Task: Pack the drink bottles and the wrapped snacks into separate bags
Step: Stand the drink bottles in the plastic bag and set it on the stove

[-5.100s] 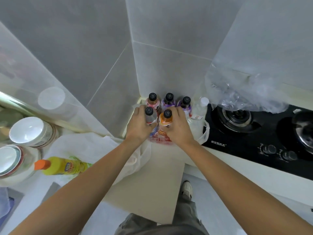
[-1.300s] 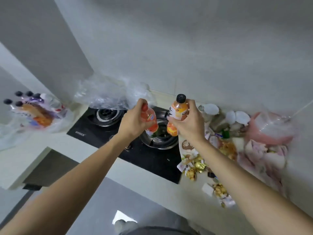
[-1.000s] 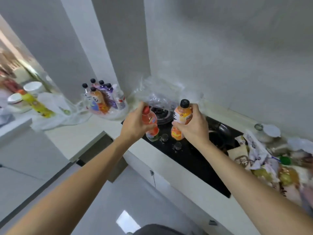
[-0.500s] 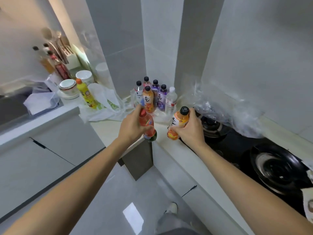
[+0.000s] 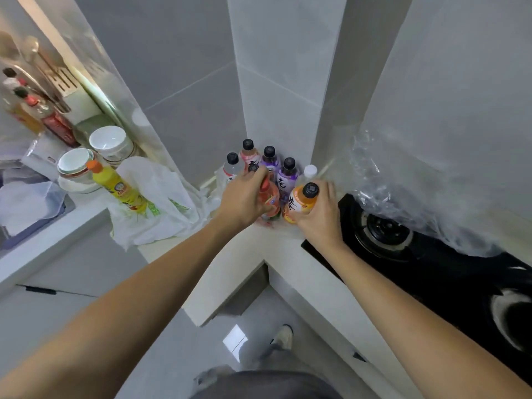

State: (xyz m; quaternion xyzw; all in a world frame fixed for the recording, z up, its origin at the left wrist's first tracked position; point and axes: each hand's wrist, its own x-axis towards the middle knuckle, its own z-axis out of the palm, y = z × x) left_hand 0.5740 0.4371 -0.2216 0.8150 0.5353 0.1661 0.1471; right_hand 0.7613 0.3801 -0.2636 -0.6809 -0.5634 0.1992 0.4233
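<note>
My left hand (image 5: 244, 198) grips a red-orange drink bottle (image 5: 270, 200) with a red cap. My right hand (image 5: 318, 216) grips an orange drink bottle (image 5: 299, 203) with a black cap. Both bottles are held low over the corner of the counter, right in front of several upright bottles (image 5: 270, 162) standing in the corner. Those have black caps, except one clear bottle with a white cap (image 5: 309, 171). A thin clear bag seems to sit around the group, but its edge is hard to make out. No wrapped snacks are in view.
A white plastic bag (image 5: 155, 203) lies crumpled on the counter to the left, with a yellow bottle (image 5: 118, 187) in front of it and white bowls (image 5: 108, 144) behind. A black gas hob (image 5: 431, 272) lies to the right, with clear plastic sheeting (image 5: 403, 191) draped over its back.
I turned from the hob and snack pile toward the corner, carrying both bottles. In the last half second both hands moved forward and lowered the bottles up against the standing group.
</note>
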